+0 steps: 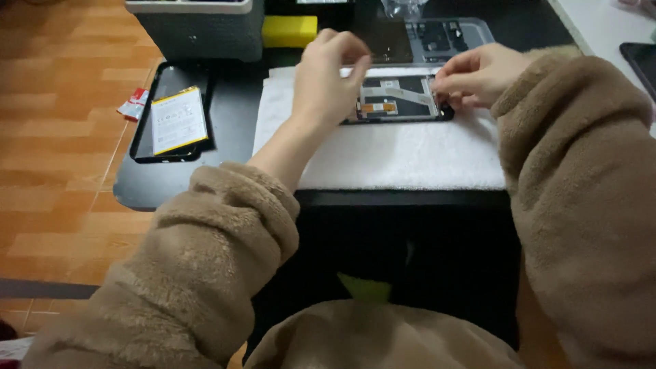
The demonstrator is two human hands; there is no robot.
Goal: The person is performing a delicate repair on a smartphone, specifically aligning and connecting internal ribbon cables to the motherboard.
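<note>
Black desk (225, 123) on orange wood-look floor (61, 102), white foam mat (396, 154), both hands pinching parts of opened phone (400, 99).

Black worktable (232, 116) on an orange wood-pattern floor (61, 137).

A small red-and-white packet (133, 104) lies on the wooden floor at upper left, just beside a black tray (147, 140) holding a flat rectangular battery (178, 120) with a white, yellow-edged label.
</note>
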